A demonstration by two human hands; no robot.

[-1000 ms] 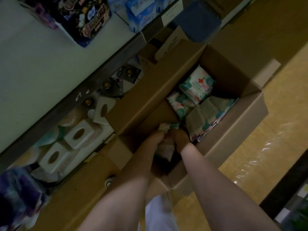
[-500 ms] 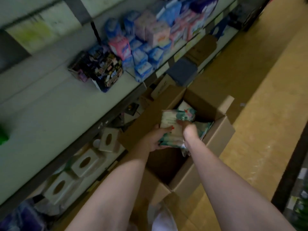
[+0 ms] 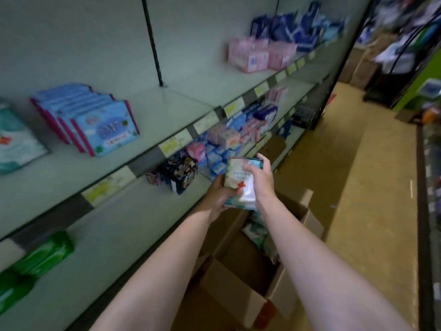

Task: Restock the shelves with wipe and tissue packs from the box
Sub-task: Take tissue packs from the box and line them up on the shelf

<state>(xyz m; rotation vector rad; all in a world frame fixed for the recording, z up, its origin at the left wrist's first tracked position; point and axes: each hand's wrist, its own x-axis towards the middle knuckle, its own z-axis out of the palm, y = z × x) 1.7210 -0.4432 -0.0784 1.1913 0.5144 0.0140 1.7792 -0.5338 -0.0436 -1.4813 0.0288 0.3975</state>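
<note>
Both hands hold a small stack of teal-and-white wipe packs (image 3: 238, 180) with a red cross mark, raised above the open cardboard box (image 3: 241, 297). My left hand (image 3: 218, 195) grips the stack from below and the left side. My right hand (image 3: 261, 177) grips it from the right, fingers curled over the top pack. More teal packs (image 3: 256, 231) lie inside the box at its far end. The grey shelves (image 3: 152, 115) run along the left, level with the packs.
On the upper shelf stand blue-and-pink packs (image 3: 95, 123) and a teal pack (image 3: 14, 142) at far left. Green packs (image 3: 35, 259) lie on the lower shelf. Pink and blue boxes (image 3: 260, 54) sit farther along. The aisle floor (image 3: 372, 187) runs on the right.
Both hands went from reaching into the box to lifting the stack of wipe packs up and out. The view rose from the box to the shelves.
</note>
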